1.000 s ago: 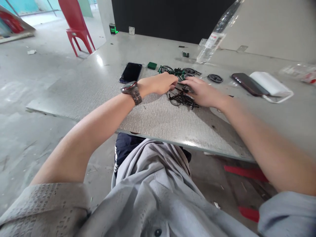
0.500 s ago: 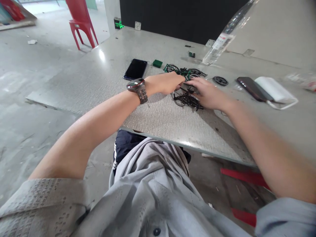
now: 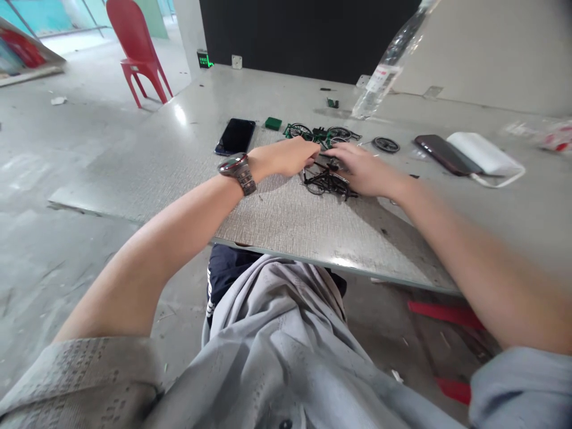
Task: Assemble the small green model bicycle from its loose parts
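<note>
Grey tabletop (image 3: 277, 220), hands (image 3: 290, 156) (image 3: 364, 170) half-curled at miniature bicycle (image 3: 328, 181)

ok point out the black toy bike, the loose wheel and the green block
Black toy bike (image 3: 329, 182), head view, middle of its frame.
Loose wheel (image 3: 386, 145), head view, near its centre.
Green block (image 3: 273, 123), head view, its top face.

Room L of phone (image 3: 235, 136); black bike (image 3: 331, 182), green bike (image 3: 320, 134) + btl (image 3: 379, 80) block ctr fwd.

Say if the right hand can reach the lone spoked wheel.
Likely yes: the lone spoked wheel lies near the right hand, nothing tall between, though that hand is at the black miniature bicycle.
</note>
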Motion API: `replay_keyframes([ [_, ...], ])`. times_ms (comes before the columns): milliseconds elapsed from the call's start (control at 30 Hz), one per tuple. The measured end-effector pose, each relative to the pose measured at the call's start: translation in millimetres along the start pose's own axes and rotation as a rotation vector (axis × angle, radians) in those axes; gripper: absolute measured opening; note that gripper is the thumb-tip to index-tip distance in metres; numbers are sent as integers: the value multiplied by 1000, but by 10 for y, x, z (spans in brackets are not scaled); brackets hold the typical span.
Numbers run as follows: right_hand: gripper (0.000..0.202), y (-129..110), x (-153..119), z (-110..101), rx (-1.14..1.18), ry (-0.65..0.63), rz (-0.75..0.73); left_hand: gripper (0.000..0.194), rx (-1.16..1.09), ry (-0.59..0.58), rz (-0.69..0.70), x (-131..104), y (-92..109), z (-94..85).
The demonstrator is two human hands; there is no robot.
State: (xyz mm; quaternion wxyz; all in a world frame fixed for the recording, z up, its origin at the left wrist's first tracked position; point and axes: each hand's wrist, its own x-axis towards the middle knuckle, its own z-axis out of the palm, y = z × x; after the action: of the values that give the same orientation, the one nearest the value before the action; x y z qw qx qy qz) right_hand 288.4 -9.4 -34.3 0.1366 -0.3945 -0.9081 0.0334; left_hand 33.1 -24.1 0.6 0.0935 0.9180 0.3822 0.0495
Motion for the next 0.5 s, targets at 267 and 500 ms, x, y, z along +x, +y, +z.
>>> replay_keyframes([
  [267, 52, -20, 7, -25, -27, -18, 14, 32, 8, 41, 23, 40, -46, 31],
  [500, 52, -21, 11, -32, -14, -22, 8, 36, 10, 58, 64, 58, -84, 55],
])
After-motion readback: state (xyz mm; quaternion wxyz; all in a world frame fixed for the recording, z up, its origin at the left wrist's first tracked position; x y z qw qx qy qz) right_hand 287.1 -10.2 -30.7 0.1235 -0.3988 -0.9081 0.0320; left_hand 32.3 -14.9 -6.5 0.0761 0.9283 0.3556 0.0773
